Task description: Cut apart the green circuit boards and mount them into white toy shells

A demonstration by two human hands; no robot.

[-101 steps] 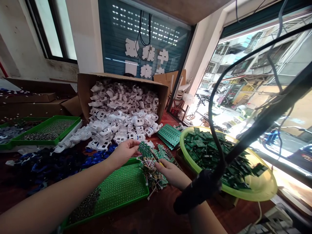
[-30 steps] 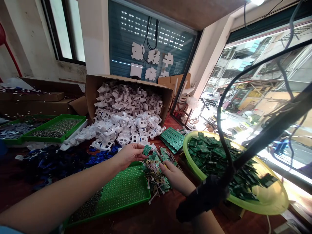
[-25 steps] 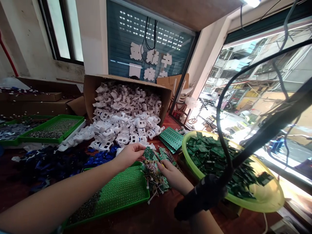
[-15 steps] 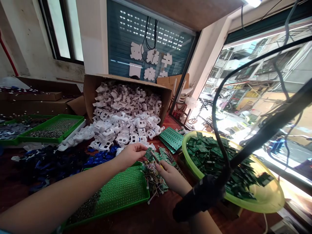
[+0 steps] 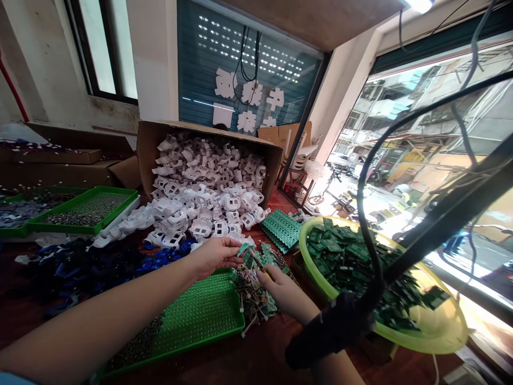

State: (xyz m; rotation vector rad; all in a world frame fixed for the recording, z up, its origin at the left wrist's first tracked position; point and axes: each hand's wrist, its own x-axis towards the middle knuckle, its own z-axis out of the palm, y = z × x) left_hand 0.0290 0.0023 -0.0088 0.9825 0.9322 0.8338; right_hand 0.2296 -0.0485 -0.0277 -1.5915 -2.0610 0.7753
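Between the fingertips of my left hand is a small green circuit board, pinched at its left edge. My right hand is closed around a slim tool with a yellow handle; its exact kind is too small to tell. The tool's tip points up and left, at or very near the board. Under both hands lies a heap of wires with white connectors, mixed with more green boards. A green perforated tray, with small metal parts at its left end, sits below my left forearm.
A yellow basin of green boards stands right, behind a dark stand arm. Green board panels lie beyond my hands. White plastic shells spill from a carton. Blue parts and another green tray are left.
The small board has tilted slightly in my left fingers. My right hand and the tool have barely moved.
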